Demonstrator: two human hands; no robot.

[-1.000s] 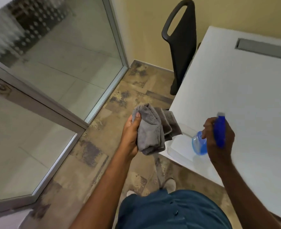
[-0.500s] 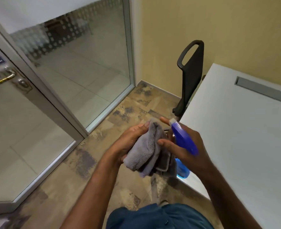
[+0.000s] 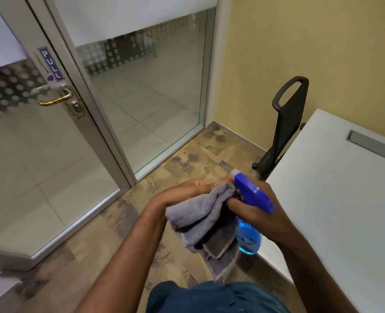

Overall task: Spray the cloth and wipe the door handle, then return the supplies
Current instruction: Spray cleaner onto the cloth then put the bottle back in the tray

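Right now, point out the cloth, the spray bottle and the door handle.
cloth (image 3: 200, 213), head view, on its grey upper fold.
spray bottle (image 3: 252, 195), head view, on its blue trigger head.
door handle (image 3: 56, 99), head view, on its lever bar.

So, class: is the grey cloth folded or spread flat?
Folded: the grey microfibre cloth hangs bunched in layered folds from the left hand, not flat.

Left hand: holds grey cloth
Right hand: grips blue spray bottle, nozzle apparently touching cloth
Door handle: upper left, well apart
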